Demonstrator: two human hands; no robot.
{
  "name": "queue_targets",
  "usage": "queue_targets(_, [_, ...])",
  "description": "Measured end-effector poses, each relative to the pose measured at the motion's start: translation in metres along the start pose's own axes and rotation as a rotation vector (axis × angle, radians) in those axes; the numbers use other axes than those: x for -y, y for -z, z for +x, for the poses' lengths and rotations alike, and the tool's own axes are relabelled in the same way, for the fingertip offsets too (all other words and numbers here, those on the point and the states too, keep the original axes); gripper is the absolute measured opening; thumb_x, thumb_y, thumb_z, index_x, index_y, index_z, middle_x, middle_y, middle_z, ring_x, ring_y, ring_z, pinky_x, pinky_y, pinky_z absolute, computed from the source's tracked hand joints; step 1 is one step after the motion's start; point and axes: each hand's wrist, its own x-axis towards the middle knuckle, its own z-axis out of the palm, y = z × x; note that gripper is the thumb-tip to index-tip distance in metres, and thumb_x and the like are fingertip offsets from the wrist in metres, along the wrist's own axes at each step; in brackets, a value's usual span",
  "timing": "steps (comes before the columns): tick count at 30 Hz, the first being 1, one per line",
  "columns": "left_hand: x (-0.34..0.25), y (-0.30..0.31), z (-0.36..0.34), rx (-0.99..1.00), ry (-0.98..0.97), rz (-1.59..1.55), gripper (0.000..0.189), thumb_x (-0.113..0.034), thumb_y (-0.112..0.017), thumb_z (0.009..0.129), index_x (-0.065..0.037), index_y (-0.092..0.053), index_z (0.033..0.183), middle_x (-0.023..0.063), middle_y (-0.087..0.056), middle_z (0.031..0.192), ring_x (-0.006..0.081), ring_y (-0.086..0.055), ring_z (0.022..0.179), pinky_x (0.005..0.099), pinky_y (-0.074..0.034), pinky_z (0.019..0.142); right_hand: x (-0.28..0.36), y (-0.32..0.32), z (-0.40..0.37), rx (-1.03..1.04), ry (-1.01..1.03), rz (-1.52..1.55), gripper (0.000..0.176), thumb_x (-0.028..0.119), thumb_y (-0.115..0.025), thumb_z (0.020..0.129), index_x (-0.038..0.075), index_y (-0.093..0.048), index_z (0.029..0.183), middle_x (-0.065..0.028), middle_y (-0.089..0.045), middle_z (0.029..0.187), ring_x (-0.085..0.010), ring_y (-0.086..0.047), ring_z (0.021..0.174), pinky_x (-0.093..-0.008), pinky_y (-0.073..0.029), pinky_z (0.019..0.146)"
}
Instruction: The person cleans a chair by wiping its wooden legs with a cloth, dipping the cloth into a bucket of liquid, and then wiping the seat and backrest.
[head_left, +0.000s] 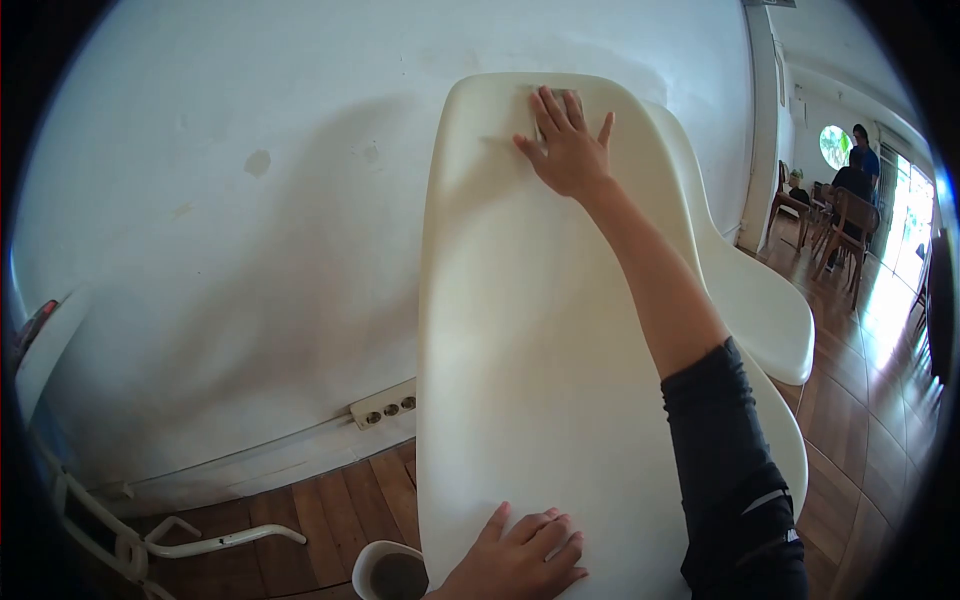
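A cream moulded chair shell point(540, 300) stands in front of me, its tall back rising near the wall. My right hand point(570, 155) lies flat near the top of this back, fingers spread. Under its middle fingers shows part of a small greyish flat piece point(571, 96); its kind I cannot make out. Low on the same shell rests my left hand point(522, 560), palm down with fingers slightly apart and nothing visible in it. A second cream shell point(755, 300) appears behind and to the right.
A stained white wall point(260, 220) runs along the left, with a socket strip point(385, 406) low on it. A white container point(366, 567) and a white metal frame point(220, 540) stand on the wooden floor. Far right, people point(855, 180) are near wooden chairs point(855, 222).
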Motion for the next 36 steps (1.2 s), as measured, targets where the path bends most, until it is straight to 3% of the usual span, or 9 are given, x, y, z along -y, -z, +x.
queue_targets(9, [-0.003,0.001,0.001,-0.015,0.0,0.013,0.035,-0.026,-0.068,0.078,-0.005,-0.059,0.104,0.0125,-0.057,0.111,0.0294,-0.052,0.111,0.0539,-0.04,0.096,0.0,0.004,-0.099,0.024,0.134,0.063,0.073,0.058,-0.04,0.089,0.018,-0.021,0.146,0.0025,-0.018,0.153,-0.0226,-0.013,0.141,-0.07,-0.003,0.104])
queue_targets(14, [-0.003,-0.003,0.0,-0.021,-0.005,0.026,0.034,-0.027,-0.067,0.078,-0.005,-0.059,0.104,0.0125,-0.057,0.111,0.0298,-0.052,0.11,0.0545,-0.039,0.096,0.001,0.014,-0.046,0.06,0.084,-0.036,0.073,0.058,-0.04,0.089,0.017,-0.022,0.146,0.0023,-0.021,0.152,-0.0226,-0.014,0.141,-0.0703,-0.005,0.104])
queue_targets(17, [0.0,-0.005,-0.002,-0.013,0.0,0.023,0.034,-0.027,-0.067,0.079,-0.005,-0.059,0.103,0.0126,-0.056,0.112,0.0298,-0.051,0.111,0.0549,-0.039,0.096,0.008,0.008,-0.013,-0.001,-0.056,0.02,0.074,0.06,-0.039,0.089,0.017,-0.021,0.146,0.0026,-0.02,0.152,-0.0228,-0.014,0.141,-0.069,-0.006,0.105])
queue_targets(22, [0.0,-0.003,-0.001,-0.04,-0.004,-0.004,0.032,-0.027,-0.066,0.08,-0.006,-0.058,0.102,0.0123,-0.056,0.111,0.0295,-0.051,0.111,0.0551,-0.039,0.096,0.009,0.002,-0.084,0.03,0.036,0.023,0.075,0.06,-0.04,0.088,0.017,-0.02,0.146,0.0024,-0.018,0.153,-0.024,-0.012,0.141,-0.0705,-0.005,0.104])
queue_targets(25, [0.001,-0.002,0.002,-0.026,-0.048,0.15,0.031,-0.034,-0.061,0.086,-0.009,-0.061,0.104,0.0057,-0.058,0.109,0.0216,-0.056,0.108,0.0483,-0.046,0.088,-0.006,0.012,-0.11,0.106,0.111,-0.013,0.075,0.06,-0.041,0.088,0.019,-0.019,0.147,0.0029,-0.017,0.153,-0.0236,-0.012,0.141,-0.0712,-0.004,0.103])
queue_targets(31, [0.001,-0.001,0.001,0.007,-0.054,0.179,0.032,-0.034,-0.061,0.086,-0.008,-0.06,0.104,0.0054,-0.057,0.109,0.0208,-0.056,0.107,0.0496,-0.047,0.087,-0.003,0.019,-0.038,0.12,0.027,-0.078,0.074,0.06,-0.041,0.088,0.021,-0.019,0.147,0.0052,-0.017,0.153,-0.02,-0.013,0.141,-0.0702,-0.005,0.104])
queue_targets(33, [-0.002,-0.002,-0.002,-0.034,-0.007,-0.002,0.03,-0.028,-0.065,0.081,-0.005,-0.059,0.1,0.0125,-0.057,0.108,0.0292,-0.051,0.11,0.0552,-0.039,0.095,0.002,0.015,-0.023,0.091,-0.052,-0.025,0.074,0.06,-0.041,0.088,0.02,-0.019,0.147,0.005,-0.017,0.153,-0.0204,-0.012,0.141,-0.0698,-0.006,0.104])
queue_targets(34, [-0.002,-0.002,-0.001,-0.031,-0.007,-0.008,0.03,-0.028,-0.065,0.081,-0.005,-0.059,0.1,0.0125,-0.057,0.108,0.0292,-0.051,0.11,0.0552,-0.039,0.095,0.002,0.013,-0.029,0.097,-0.053,-0.027,0.074,0.06,-0.041,0.088,0.02,-0.019,0.147,0.005,-0.017,0.153,-0.0204,-0.012,0.141,-0.0698,-0.006,0.104])
queue_targets(36, [0.001,0.0,0.002,-0.024,-0.054,0.164,0.032,-0.035,-0.062,0.085,-0.008,-0.06,0.103,0.0058,-0.058,0.108,0.0209,-0.055,0.107,0.05,-0.047,0.087,0.006,0.008,-0.051,0.047,-0.029,0.009,0.076,0.06,-0.042,0.087,0.02,-0.018,0.147,0.0044,-0.017,0.153,-0.0216,-0.012,0.141,-0.07,-0.005,0.104])
